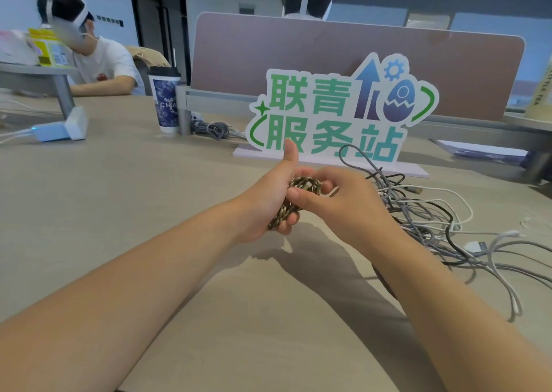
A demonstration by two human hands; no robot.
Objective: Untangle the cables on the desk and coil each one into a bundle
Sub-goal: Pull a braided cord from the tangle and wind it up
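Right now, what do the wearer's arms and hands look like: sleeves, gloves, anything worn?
Both forearms are bare right to the frame edge, with no sleeve in view. The left hand and right hand wear no gloves, and no watch, ring, band or marking shows on either wrist or the visible fingers.

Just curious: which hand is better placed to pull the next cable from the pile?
Probably the right hand: the tangled cables lie just beside it, while the left hand grips the coiled bundle.
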